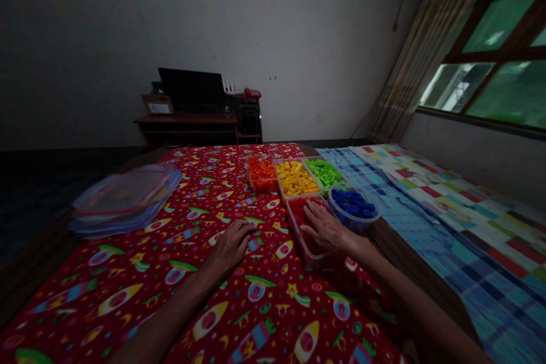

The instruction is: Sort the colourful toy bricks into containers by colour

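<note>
My left hand (229, 247) lies palm down on the red patterned tablecloth (170, 273), fingers loosely curled, holding nothing. My right hand (325, 227) rests flat over a clear container of red pieces (300, 211), fingers stretched out. Right beside it stands a round tub of blue pieces (354, 206). Behind them sit containers of orange pieces (261, 174), yellow pieces (296, 177) and green pieces (323, 172).
A stack of clear plastic lids (125, 199) lies at the table's left. A checked blue and multicoloured cloth (426, 199) covers a surface to the right. A dark desk with a monitor (194, 105) stands against the far wall. A window is at the right.
</note>
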Demonstrator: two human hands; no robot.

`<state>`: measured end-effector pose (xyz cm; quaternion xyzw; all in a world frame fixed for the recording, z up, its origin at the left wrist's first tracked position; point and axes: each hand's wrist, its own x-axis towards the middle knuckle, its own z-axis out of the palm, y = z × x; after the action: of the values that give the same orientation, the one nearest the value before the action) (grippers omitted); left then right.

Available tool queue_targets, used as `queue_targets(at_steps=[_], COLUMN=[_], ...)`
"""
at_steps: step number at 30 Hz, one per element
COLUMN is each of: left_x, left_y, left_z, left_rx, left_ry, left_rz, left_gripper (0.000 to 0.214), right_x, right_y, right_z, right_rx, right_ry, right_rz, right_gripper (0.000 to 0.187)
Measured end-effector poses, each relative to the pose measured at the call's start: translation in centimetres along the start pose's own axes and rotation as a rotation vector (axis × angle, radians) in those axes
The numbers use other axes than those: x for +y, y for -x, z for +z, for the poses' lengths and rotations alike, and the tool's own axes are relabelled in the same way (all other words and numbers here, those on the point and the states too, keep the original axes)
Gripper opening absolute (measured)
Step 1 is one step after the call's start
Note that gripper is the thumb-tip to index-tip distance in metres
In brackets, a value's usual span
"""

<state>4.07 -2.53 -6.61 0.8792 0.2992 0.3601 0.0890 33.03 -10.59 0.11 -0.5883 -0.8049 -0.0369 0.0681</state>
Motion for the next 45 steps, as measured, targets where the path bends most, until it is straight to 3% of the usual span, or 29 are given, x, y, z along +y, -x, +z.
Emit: queue_targets(at_steps=[6,12,17,24,29,34,39,42,45], left_x=[0.2,0.2,0.2,-0.1,0.0,0.8,0.6,-1.6,-5.5], left_y=[-0.2,-0.2,-0.3,0.0,0.1,0.2,-0.4,-1.5,-2.4], left_z=[-0.2,-0.1,-0.2,0.1,0.1,0.1,-0.5,-3.0,-7.7], left_rx=[-0.022,-0.006,-0.012,-0.005,0.0,0.013,-0.008,0.065,0.16], left_ry=[-0.01,-0.004,-0.004,-0.002,0.011,0.031,0.089,0.036,-0.179], left_rz=[-0.018,-0.013,-0.012,-0.009,0.004,-0.007,-0.082,-0.146,-0.228], left_gripper=[0.025,0.025,0.025,0.025,0.025,0.024,0.023,0.024,0.024], right_x=[-0.9,-0.8,-0.5,-0.1,-0.5,-5.4,-12.6,-14.3,-14.3], right_y=[1.0,0.2,-0.3,-1.2,-0.5,0.9,2.6,3.0,3.1], right_z=[0.1,-0.7,-2.2,0.0,-1.0,-2.0,1.4,3.8,4.7], right_rx=[0.041,-0.06,0.101,-0.004,0.172,0.343,0.062,0.065,0.069], right_ry=[-0.012,-0.08,-0.037,0.072,-0.048,-0.384,-0.543,-0.529,-0.578], right_rz=[-0.003,-0.029,0.017,-0.026,-0.046,-0.188,-0.418,-0.496,-0.487], right_gripper=[0.062,0.06,0.062,0.055,0.046,0.037,0.021,0.019,0.022])
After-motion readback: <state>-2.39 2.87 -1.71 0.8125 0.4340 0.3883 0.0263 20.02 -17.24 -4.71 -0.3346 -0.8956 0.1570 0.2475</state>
